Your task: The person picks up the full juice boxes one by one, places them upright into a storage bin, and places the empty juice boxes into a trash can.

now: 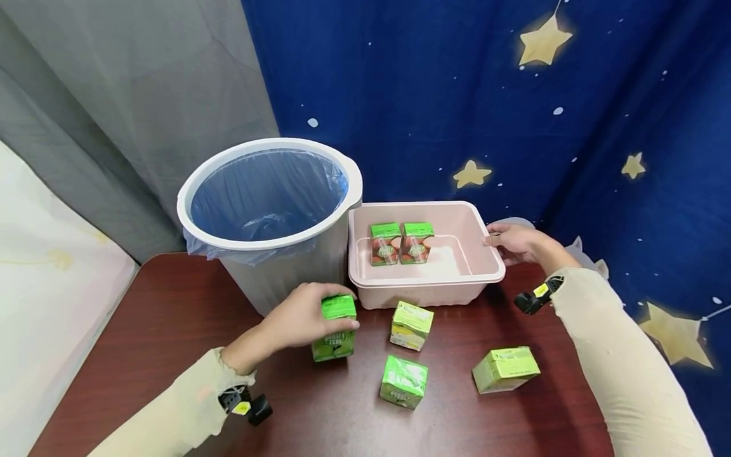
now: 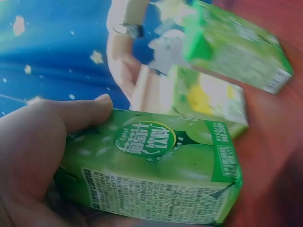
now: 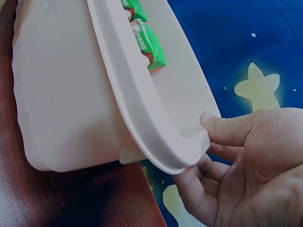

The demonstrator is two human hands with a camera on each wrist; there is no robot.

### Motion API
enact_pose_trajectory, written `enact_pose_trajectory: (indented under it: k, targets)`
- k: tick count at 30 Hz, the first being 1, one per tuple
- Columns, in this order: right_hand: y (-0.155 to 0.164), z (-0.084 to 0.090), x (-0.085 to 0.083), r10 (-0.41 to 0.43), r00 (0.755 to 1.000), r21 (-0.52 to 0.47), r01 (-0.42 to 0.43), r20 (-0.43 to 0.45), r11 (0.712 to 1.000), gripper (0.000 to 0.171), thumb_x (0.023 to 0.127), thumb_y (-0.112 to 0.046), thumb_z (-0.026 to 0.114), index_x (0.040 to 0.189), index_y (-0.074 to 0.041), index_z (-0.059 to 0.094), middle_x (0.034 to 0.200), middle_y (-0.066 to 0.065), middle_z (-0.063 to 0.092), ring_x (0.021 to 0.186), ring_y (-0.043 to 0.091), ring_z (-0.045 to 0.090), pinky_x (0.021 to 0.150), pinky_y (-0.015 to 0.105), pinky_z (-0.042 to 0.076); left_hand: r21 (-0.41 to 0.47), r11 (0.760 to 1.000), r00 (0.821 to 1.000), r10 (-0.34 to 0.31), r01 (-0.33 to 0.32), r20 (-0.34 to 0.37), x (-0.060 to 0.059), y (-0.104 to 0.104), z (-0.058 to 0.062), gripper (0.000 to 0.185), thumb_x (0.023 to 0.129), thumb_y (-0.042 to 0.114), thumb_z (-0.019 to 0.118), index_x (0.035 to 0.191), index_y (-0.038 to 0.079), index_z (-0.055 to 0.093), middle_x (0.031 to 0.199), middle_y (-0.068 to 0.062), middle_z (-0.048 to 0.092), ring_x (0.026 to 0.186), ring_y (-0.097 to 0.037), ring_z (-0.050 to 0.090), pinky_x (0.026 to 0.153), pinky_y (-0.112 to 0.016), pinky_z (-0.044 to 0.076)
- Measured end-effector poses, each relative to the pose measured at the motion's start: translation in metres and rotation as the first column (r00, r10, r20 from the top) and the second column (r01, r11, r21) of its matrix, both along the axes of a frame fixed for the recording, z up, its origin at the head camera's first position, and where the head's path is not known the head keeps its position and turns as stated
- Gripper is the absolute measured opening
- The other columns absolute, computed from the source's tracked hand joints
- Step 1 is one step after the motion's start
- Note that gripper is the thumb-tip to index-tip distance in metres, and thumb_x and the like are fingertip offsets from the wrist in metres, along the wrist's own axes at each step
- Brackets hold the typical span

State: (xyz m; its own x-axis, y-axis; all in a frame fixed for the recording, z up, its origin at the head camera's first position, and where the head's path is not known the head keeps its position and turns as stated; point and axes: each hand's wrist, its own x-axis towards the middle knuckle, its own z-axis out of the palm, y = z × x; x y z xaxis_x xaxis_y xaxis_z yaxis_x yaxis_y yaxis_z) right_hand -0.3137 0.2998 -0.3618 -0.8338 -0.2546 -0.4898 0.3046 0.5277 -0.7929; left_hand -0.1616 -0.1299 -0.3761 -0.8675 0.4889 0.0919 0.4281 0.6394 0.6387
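The left hand [image 1: 299, 317] was clamped on a green juice box [image 1: 334, 348], in front of the bin [image 1: 325, 260], which stood by the far-left corner of the worktop [image 1: 308, 406]. The right hand [image 1: 514, 242] gripped the right rim of the pink tub [image 1: 422, 294] at the far edge. Two red-and-green boxes [image 1: 385, 246] lay inside the tub, apparently the part done. The held box and three outside, a yellow box [image 1: 411, 327], a second green box [image 1: 403, 382] and a pale box [image 1: 506, 370] nearest the right edge, seemingly remained.

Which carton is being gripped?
The green carton by the bin, gripped by the left hand. The three other cartons outside the pink tub and the two cartons inside have no hand on them.
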Motion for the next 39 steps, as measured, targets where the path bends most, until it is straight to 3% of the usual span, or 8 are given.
enact_pose_trajectory:
  k: [6, 10, 14, 18, 23, 28, 33, 39]
  targets:
    - [-0.001, 0.004, -0.001, -0.005, 1.000, 0.019, 0.005, -0.007, 1.000, 0.048, 0.109, -0.012, 0.046, 0.150, 0.004, 0.029, 0.105, 0.008, 0.065, 0.084, 0.014, 0.067, 0.074, 0.036, 0.061, 0.010, 1.000, 0.997, -0.028, 0.027, 0.065, -0.013, 0.021, 0.038, 0.044, 0.083, 0.035, 0.086, 0.116, 0.010, 0.073, 0.087, 0.007, 0.068, 0.076, -0.010, 0.060, 0.069, -0.029, 0.054]
    - [0.000, 0.004, -0.001, -0.006, 1.000, 0.022, 0.006, -0.002, 1.000, 0.048, 0.109, -0.012, 0.047, 0.150, 0.004, 0.029, 0.102, 0.006, 0.066, 0.083, 0.015, 0.067, 0.074, 0.036, 0.061, -0.015, 0.998, 0.993, -0.057, 0.059, 0.104, -0.023, 0.039, 0.059, 0.041, 0.083, 0.035, 0.086, 0.115, 0.013, 0.074, 0.103, 0.004, 0.071, 0.093, -0.014, 0.062, 0.085, -0.033, 0.053]
    - [0.001, 0.003, -0.001, -0.006, 1.000, 0.022, 0.006, -0.005, 1.000, 0.049, 0.109, -0.012, 0.047, 0.151, 0.004, 0.028, 0.103, 0.007, 0.066, 0.084, 0.015, 0.067, 0.074, 0.036, 0.061, -0.068, 0.995, 0.990, -0.062, 0.071, 0.128, -0.032, 0.057, 0.074, 0.048, 0.083, 0.037, 0.086, 0.122, 0.014, 0.073, 0.120, -0.001, 0.068, 0.109, -0.017, 0.059, 0.097, -0.035, 0.049]
    - [0.001, 0.002, -0.002, -0.006, 1.000, 0.028, 0.006, -0.010, 1.000, 0.050, 0.109, -0.013, 0.047, 0.152, 0.005, 0.027, 0.106, 0.008, 0.066, 0.085, 0.015, 0.066, 0.075, 0.036, 0.061, -0.077, 0.993, 0.981, -0.075, 0.090, 0.180, -0.040, 0.073, 0.082, 0.048, 0.082, 0.034, 0.088, 0.122, 0.014, 0.073, 0.121, 0.001, 0.068, 0.112, -0.016, 0.058, 0.101, -0.034, 0.047]
    - [0.001, 0.002, -0.001, -0.007, 1.000, 0.028, 0.007, -0.003, 1.000, 0.051, 0.109, -0.013, 0.048, 0.152, 0.005, 0.027, 0.105, 0.008, 0.066, 0.085, 0.016, 0.066, 0.076, 0.037, 0.061, -0.060, 0.994, 0.968, -0.073, 0.090, 0.240, -0.048, 0.089, 0.088, 0.049, 0.081, 0.030, 0.089, 0.124, 0.014, 0.072, 0.119, 0.002, 0.068, 0.108, -0.015, 0.057, 0.095, -0.029, 0.048]
    - [0.001, 0.002, -0.001, -0.011, 1.000, 0.006, 0.011, 0.001, 1.000, 0.048, 0.109, -0.012, 0.047, 0.150, 0.005, 0.028, 0.099, 0.004, 0.066, 0.085, 0.016, 0.066, 0.075, 0.036, 0.061, 0.007, 0.997, 0.954, -0.075, 0.076, 0.289, -0.056, 0.102, 0.099, 0.041, 0.081, 0.022, 0.089, 0.117, 0.010, 0.072, 0.108, -0.002, 0.067, 0.097, -0.015, 0.060, 0.079, -0.025, 0.053]
    - [0.001, 0.001, -0.001, -0.006, 1.000, -0.002, 0.006, 0.000, 1.000, 0.048, 0.109, -0.011, 0.047, 0.149, 0.005, 0.028, 0.095, 0.001, 0.066, 0.083, 0.014, 0.067, 0.073, 0.035, 0.061, 0.089, 0.994, 0.921, -0.088, 0.059, 0.379, -0.066, 0.111, 0.110, 0.032, 0.083, 0.015, 0.086, 0.107, 0.005, 0.068, 0.090, -0.005, 0.066, 0.079, -0.015, 0.062, 0.067, -0.025, 0.055]
    - [0.001, 0.000, -0.001, 0.001, 1.000, 0.010, -0.001, 0.000, 1.000, 0.048, 0.109, -0.012, 0.046, 0.150, 0.005, 0.028, 0.096, 0.002, 0.067, 0.082, 0.014, 0.068, 0.072, 0.035, 0.061, 0.097, 0.995, 0.892, -0.069, 0.029, 0.446, -0.082, 0.123, 0.121, 0.029, 0.084, 0.011, 0.084, 0.101, 0.006, 0.061, 0.087, -0.007, 0.067, 0.073, -0.015, 0.066, 0.064, -0.027, 0.056]
